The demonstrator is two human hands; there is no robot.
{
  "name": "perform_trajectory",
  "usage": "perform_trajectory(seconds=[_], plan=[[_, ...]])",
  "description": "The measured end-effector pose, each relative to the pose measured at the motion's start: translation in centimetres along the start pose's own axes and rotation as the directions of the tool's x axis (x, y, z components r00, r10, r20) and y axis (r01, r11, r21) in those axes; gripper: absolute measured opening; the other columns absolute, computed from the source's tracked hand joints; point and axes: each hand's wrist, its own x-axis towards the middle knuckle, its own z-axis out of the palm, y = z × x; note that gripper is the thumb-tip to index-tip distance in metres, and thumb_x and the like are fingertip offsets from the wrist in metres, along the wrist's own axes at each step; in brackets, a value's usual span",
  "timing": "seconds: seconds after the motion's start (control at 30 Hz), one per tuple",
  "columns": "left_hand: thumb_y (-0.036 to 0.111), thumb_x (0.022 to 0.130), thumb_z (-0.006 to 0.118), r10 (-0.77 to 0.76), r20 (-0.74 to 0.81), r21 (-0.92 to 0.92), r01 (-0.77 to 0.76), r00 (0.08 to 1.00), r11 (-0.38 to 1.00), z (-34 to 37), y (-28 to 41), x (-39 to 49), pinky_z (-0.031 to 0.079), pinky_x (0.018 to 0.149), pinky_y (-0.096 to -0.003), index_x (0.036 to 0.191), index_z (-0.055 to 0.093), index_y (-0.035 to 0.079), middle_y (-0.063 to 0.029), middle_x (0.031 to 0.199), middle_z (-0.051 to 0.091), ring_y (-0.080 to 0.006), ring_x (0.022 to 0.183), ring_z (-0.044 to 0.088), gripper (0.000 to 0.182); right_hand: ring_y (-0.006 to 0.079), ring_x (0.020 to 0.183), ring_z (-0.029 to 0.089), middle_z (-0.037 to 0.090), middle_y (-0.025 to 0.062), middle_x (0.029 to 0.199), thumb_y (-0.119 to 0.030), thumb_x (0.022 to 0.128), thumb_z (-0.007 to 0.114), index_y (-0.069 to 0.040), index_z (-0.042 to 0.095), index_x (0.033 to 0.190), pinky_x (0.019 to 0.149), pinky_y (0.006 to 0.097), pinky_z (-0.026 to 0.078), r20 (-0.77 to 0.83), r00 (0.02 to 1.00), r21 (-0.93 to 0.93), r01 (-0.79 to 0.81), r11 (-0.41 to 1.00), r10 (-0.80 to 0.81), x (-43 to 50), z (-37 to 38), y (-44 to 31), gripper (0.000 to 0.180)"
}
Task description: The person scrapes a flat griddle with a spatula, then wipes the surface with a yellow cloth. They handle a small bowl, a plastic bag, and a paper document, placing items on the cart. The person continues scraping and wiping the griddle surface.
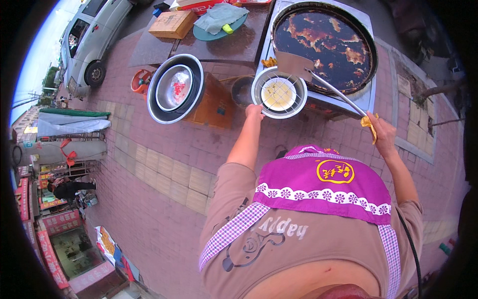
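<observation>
My left hand grips the near rim of a round metal basin beside the stove. A wire rack lies across the basin, over a white bowl with yellowish contents. In my right hand is the metal handle of a wide-bladed spatula, with a yellow cloth at the grip. The spatula's blade is over the far side of the basin and the edge of a large round pan. Dark liquid and browned pieces lie in the pan.
Nested metal basins rest on a brown box to the left. A dark table holds a wooden box and a teal tray with a cloth. An orange container stands on the paving. A parked van and a person are farther left.
</observation>
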Motion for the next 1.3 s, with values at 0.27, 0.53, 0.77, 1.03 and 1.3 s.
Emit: perform_trajectory(seconds=[0.27, 0.53, 0.77, 1.03, 1.3], plan=[[-0.002, 0.084, 0.058, 0.009, 0.046, -0.028, -0.008, 0.999, 1.0, -0.2, -0.7, 1.5, 0.052, 0.062, -0.0464, 0.113, 0.051, -0.001, -0.0168, 0.106, 0.058, -0.0275, 0.083, 0.062, 0.029, 0.0167, 0.051, 0.047, 0.042, 0.0028, 0.063, -0.014, 0.074, 0.062, -0.019, 0.055, 0.126, 0.047, 0.0322, 0.038, 0.001, 0.989, -0.173, 0.144, 0.974, -0.146, 0.3, -1.7, -0.8, 0.052], [-0.002, 0.085, 0.057, -0.029, 0.004, -0.017, 0.029, 1.0, 0.999, 0.2, -0.5, 0.9, 0.052, 0.061, -0.0464, 0.112, 0.051, -0.001, -0.0154, 0.105, 0.058, -0.0262, 0.083, 0.062, 0.027, 0.0156, 0.046, 0.048, 0.05, 0.0025, 0.058, -0.021, 0.081, 0.065, -0.013, 0.066, 0.105, 0.044, 0.0279, 0.037, 0.118, 0.984, 0.25, -0.157, 0.955, 0.131, -0.1, -0.1, 0.4, 0.026], [-0.001, 0.085, 0.057, -0.024, 0.018, 0.002, 0.024, 1.0, 1.0, 0.1, -0.1, -0.1, 0.05, 0.059, -0.0428, 0.11, 0.053, 0.0, -0.0148, 0.104, 0.059, -0.0252, 0.083, 0.061, 0.026, 0.0108, 0.052, 0.048, 0.053, 0.0002, 0.063, -0.033, 0.086, 0.062, -0.002, 0.063, 0.083, 0.048, 0.028, 0.039, 0.469, 0.62, 0.049, -0.729, 0.682, 0.629, 6.5, -8.3, 9.9, 0.031], [-0.002, 0.083, 0.06, -0.023, 0.014, 0.015, 0.022, 1.0, 1.0, 0.1, -0.6, 1.1, 0.049, 0.061, -0.0427, 0.121, 0.047, 0.003, -0.0144, 0.111, 0.056, -0.0251, 0.083, 0.061, 0.04, 0.0175, 0.068, 0.056, 0.06, 0.0106, 0.077, -0.037, 0.084, 0.064, -0.002, 0.06, 0.092, 0.063, 0.0324, 0.045, 0.519, 0.588, -0.289, -0.563, 0.775, 0.62, 15.0, -9.2, 8.8, 0.037], [-0.002, 0.083, 0.059, -0.017, 0.007, 0.067, 0.016, 1.0, 0.998, 0.0, -0.8, 1.2, 0.052, 0.062, -0.043, 0.117, 0.05, 0.002, -0.0145, 0.106, 0.059, -0.0258, 0.084, 0.062, 0.035, 0.0321, 0.07, 0.065, 0.066, 0.0177, 0.076, -0.036, 0.086, 0.06, 0.001, 0.066, 0.085, 0.064, 0.0417, 0.049, 0.546, 0.662, 0.05, -0.638, 0.768, 0.514, 12.0, 10.3, 3.1, 0.038]])
